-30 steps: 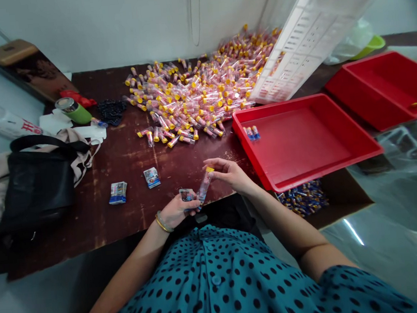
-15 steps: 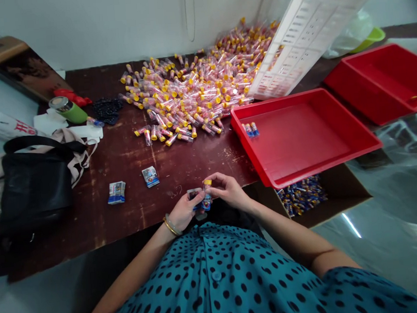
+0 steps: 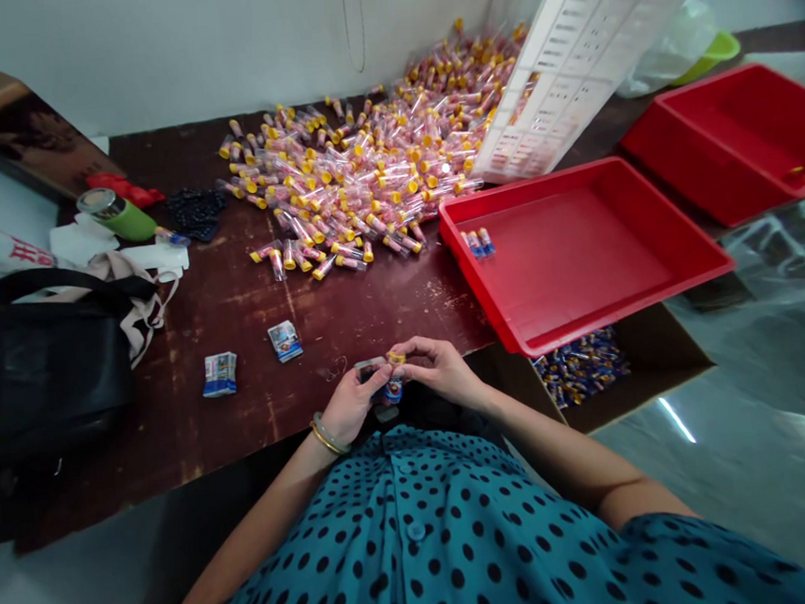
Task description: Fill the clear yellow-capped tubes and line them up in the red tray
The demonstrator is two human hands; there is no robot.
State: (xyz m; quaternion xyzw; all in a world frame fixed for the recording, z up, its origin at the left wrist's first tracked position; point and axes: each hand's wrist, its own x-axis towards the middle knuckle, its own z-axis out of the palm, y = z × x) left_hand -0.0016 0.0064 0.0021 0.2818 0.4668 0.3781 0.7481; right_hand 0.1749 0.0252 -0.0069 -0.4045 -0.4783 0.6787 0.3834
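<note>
Both my hands meet at the near edge of the dark wooden table (image 3: 234, 307). My right hand (image 3: 440, 369) pinches a small clear tube with a yellow cap (image 3: 395, 378), held upright. My left hand (image 3: 351, 402) is closed on a small folded printed card (image 3: 368, 369) pressed against the tube. Two more folded cards (image 3: 220, 373) (image 3: 284, 341) lie on the table to the left. A big heap of yellow-capped tubes (image 3: 377, 168) covers the far side of the table.
A red tray (image 3: 656, 299) at right holds two finished tubes (image 3: 477, 242); a second red tray (image 3: 733, 137) stands behind it. A white crate (image 3: 584, 51) leans over the heap. A cardboard box of small items (image 3: 581, 371) sits below. A black bag (image 3: 48, 361) and green bottle (image 3: 113, 213) are at left.
My right hand brought the tube down and in from a tilted hold to meet my left hand. Both hands now work close together at the table edge.
</note>
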